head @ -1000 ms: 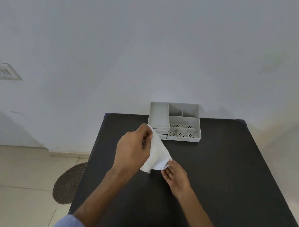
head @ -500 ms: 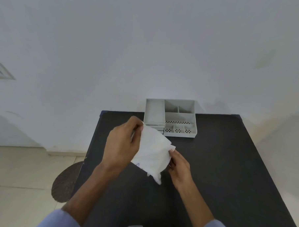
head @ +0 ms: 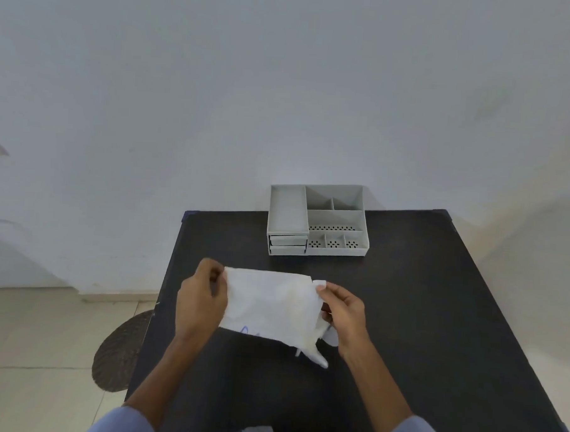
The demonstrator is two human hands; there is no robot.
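A white cloth (head: 271,308) with a small blue mark near its lower edge is stretched out flat between my hands, above the black table (head: 436,320). My left hand (head: 200,300) pinches its upper left corner. My right hand (head: 343,311) pinches its upper right corner, where a small white tag sticks up. A loose tail of the cloth hangs down at the lower right.
A grey plastic desk organiser (head: 317,220) with several compartments and two small drawers stands at the table's far edge against the white wall. A brown round mat (head: 119,352) lies on the tiled floor left of the table.
The cloth was bunched between my hands; my hands have moved apart and lower, spreading it out wide. The view has tilted so the organiser sits further right.
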